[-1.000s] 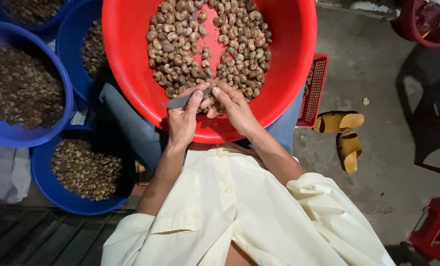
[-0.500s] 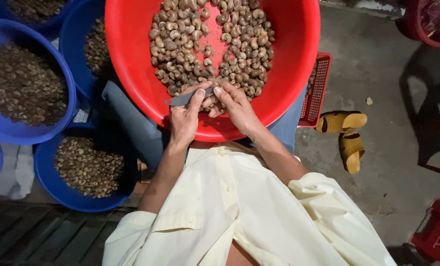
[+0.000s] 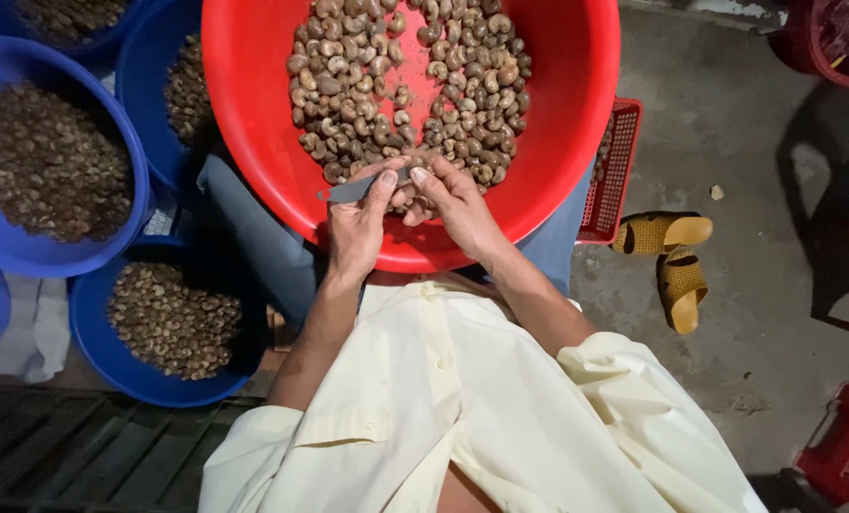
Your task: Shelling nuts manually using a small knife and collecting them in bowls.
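Observation:
A big red basin (image 3: pixel 253 114) rests on my lap, holding several brown cashew nuts (image 3: pixel 405 85) in their skins. My left hand (image 3: pixel 356 228) grips a small grey knife (image 3: pixel 348 191), its blade pointing left over the basin's near wall. My right hand (image 3: pixel 455 207) pinches a single nut (image 3: pixel 403 198) against the knife, fingertips of both hands touching. Both hands sit at the basin's near rim.
Blue basins of nuts stand at my left: a dark-nut one (image 3: pixel 44 161), a paler-kernel one (image 3: pixel 172 318) below it, another (image 3: pixel 172 90) behind. A red mesh basket (image 3: pixel 614 171) pokes out at right. Yellow sandals (image 3: pixel 671 256) lie on the concrete floor; red stool (image 3: pixel 847 446) at bottom right.
Hands stay together at the basin rim with knife and nut; only the view shifted slightly.

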